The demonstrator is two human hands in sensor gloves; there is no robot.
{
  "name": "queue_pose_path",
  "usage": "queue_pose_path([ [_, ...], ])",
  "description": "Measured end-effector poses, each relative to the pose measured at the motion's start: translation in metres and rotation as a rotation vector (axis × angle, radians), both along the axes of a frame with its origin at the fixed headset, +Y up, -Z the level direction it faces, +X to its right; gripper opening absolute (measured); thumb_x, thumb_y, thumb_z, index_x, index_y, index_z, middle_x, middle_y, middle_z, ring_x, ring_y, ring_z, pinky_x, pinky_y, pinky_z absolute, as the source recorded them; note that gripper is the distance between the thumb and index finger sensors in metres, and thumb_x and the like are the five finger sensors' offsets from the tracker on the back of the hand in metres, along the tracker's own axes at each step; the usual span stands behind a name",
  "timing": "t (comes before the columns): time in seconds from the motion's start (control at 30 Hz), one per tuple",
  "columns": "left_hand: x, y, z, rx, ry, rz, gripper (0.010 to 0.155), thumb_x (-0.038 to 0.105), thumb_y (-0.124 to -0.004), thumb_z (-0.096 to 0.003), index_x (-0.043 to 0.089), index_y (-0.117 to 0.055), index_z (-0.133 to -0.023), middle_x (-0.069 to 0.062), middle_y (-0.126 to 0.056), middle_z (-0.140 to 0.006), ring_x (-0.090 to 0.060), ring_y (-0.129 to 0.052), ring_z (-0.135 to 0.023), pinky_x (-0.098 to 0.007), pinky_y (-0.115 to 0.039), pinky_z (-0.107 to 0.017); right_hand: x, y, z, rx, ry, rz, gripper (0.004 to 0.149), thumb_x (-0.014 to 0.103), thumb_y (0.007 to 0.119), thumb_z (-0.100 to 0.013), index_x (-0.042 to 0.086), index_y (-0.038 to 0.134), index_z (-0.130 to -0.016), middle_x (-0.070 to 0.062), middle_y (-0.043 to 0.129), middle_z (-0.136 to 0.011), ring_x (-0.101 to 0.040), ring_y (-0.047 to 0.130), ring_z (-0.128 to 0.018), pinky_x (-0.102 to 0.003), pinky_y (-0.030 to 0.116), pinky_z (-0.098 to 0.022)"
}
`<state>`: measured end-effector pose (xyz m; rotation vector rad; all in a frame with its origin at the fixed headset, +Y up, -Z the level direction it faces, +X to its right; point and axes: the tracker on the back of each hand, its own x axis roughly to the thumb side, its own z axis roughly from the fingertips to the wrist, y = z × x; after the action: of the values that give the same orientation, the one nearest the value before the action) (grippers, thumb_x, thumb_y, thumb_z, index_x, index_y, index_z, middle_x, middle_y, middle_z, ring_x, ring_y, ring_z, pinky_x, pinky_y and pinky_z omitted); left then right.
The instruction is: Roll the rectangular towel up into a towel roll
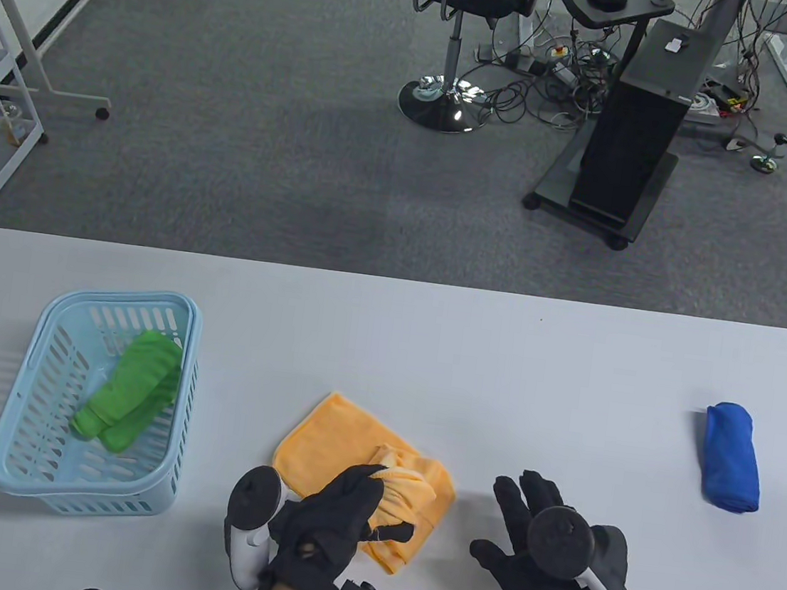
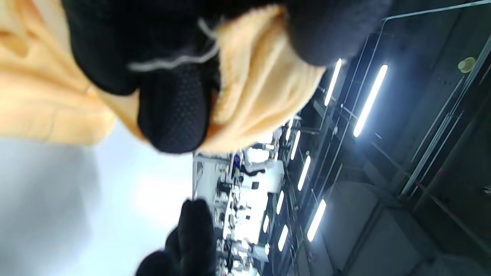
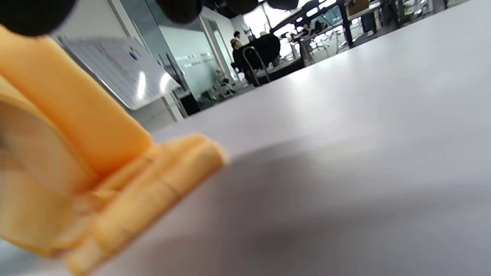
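Observation:
An orange towel (image 1: 346, 447) lies on the white table (image 1: 430, 342) near the front edge, partly rolled at its near right end. My left hand (image 1: 368, 503) grips the rolled part, thumb and fingers closed around it. In the left wrist view my gloved fingers (image 2: 172, 111) press into the orange cloth (image 2: 261, 84). My right hand (image 1: 515, 532) is open, fingers spread, just right of the towel and not touching it. The right wrist view shows the towel's folded edge (image 3: 115, 184) close by on the left.
A light blue basket (image 1: 30, 394) at the left holds a rolled green towel (image 1: 134, 389). A rolled blue towel (image 1: 732, 455) lies at the far right. An office chair and a black stand are on the floor beyond the table's far edge.

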<state>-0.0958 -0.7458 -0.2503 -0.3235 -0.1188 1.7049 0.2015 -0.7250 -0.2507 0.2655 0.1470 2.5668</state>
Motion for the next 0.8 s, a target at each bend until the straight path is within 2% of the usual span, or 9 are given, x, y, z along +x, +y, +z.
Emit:
queue_pose_path([
  [0.07, 0.007, -0.006, 0.001, -0.020, -0.072, 0.069, 0.047, 0.050, -0.078, -0.0451, 0.021, -0.098, -0.076, -0.011, -0.094, -0.092, -0.032, -0.106, -0.071, -0.054, -0.078, -0.056, -0.008, 0.001, 0.003, 0.005, 0.028, -0.135, 0.074, 0.060, 0.070, -0.029, 0.023, 0.061, -0.093, -0.011, 0.037, -0.107, -0.035, 0.043, -0.101, -0.066, 0.039, -0.070],
  [0.13, 0.015, -0.009, 0.003, -0.050, -0.095, 0.124, 0.049, 0.052, -0.079, -0.0447, 0.021, -0.099, -0.077, -0.010, -0.091, -0.095, -0.033, -0.103, -0.074, -0.056, -0.076, -0.057, -0.015, 0.001, 0.003, 0.018, 0.053, -0.194, 0.069, 0.058, 0.073, -0.028, 0.023, 0.068, -0.087, -0.010, 0.043, -0.105, -0.034, 0.049, -0.100, -0.065, 0.042, -0.070],
  [0.23, 0.033, -0.013, 0.007, -0.090, -0.190, 0.227, 0.050, 0.052, -0.079, -0.0450, 0.023, -0.098, -0.081, -0.010, -0.086, -0.099, -0.034, -0.099, -0.076, -0.057, -0.073, -0.058, -0.027, -0.004, 0.006, -0.051, 0.130, -0.163, 0.081, 0.062, 0.074, -0.027, 0.026, 0.054, -0.098, -0.011, 0.033, -0.107, -0.035, 0.041, -0.102, -0.066, 0.037, -0.071],
  [0.33, 0.044, -0.015, 0.009, -0.109, -0.360, 0.282, 0.051, 0.051, -0.077, -0.0476, 0.023, -0.092, -0.087, -0.009, -0.073, -0.106, -0.030, -0.087, -0.080, -0.054, -0.071, -0.059, -0.030, -0.005, 0.007, -0.033, 0.122, -0.201, 0.082, 0.062, 0.075, -0.025, 0.025, 0.056, -0.095, -0.011, 0.034, -0.107, -0.035, 0.045, -0.101, -0.066, 0.040, -0.070],
  [0.47, 0.041, -0.010, 0.007, -0.066, -0.387, 0.252, 0.052, 0.051, -0.075, -0.0487, 0.025, -0.089, -0.092, -0.012, -0.064, -0.111, -0.029, -0.085, -0.081, -0.054, -0.071, -0.058, -0.027, -0.007, 0.006, -0.064, 0.125, -0.275, 0.088, 0.062, 0.075, -0.026, 0.024, 0.050, -0.101, -0.013, 0.033, -0.107, -0.036, 0.046, -0.101, -0.066, 0.040, -0.070],
  [0.57, 0.042, -0.011, 0.008, -0.049, -0.432, 0.203, 0.053, 0.053, -0.073, -0.0488, 0.028, -0.087, -0.094, -0.010, -0.060, -0.113, -0.028, -0.080, -0.084, -0.054, -0.070, -0.059, -0.028, -0.010, 0.006, -0.067, 0.120, -0.291, 0.083, 0.060, 0.076, -0.027, 0.027, 0.054, -0.100, -0.012, 0.035, -0.107, -0.035, 0.049, -0.100, -0.066, 0.042, -0.070],
  [0.67, 0.044, -0.010, 0.010, -0.062, -0.475, 0.179, 0.054, 0.052, -0.070, -0.0495, 0.032, -0.083, -0.098, -0.012, -0.046, -0.116, -0.038, -0.072, -0.085, -0.058, -0.063, -0.060, -0.028, -0.011, 0.005, -0.082, 0.128, -0.292, 0.088, 0.061, 0.074, -0.027, 0.023, 0.048, -0.102, -0.013, 0.033, -0.107, -0.035, 0.049, -0.100, -0.066, 0.043, -0.070],
  [0.73, 0.048, -0.011, 0.011, -0.040, -0.495, 0.143, 0.054, 0.054, -0.069, -0.0492, 0.035, -0.082, -0.098, -0.011, -0.046, -0.116, -0.038, -0.072, -0.085, -0.058, -0.064, -0.060, -0.027, -0.010, 0.005, -0.079, 0.090, -0.344, 0.081, 0.057, 0.075, -0.028, 0.024, 0.055, -0.099, -0.011, 0.037, -0.106, -0.033, 0.053, -0.099, -0.065, 0.043, -0.070],
  [0.8, 0.050, -0.010, 0.013, -0.053, -0.517, 0.148, 0.060, 0.055, -0.065, -0.0498, 0.034, -0.073, -0.105, -0.017, -0.046, -0.116, -0.040, -0.071, -0.086, -0.059, -0.063, -0.061, -0.019, -0.006, 0.003, 0.014, -0.039, -0.347, 0.060, 0.049, 0.076, -0.030, 0.022, 0.076, -0.084, -0.008, 0.053, -0.101, -0.030, 0.068, -0.093, -0.063, 0.052, -0.068],
])
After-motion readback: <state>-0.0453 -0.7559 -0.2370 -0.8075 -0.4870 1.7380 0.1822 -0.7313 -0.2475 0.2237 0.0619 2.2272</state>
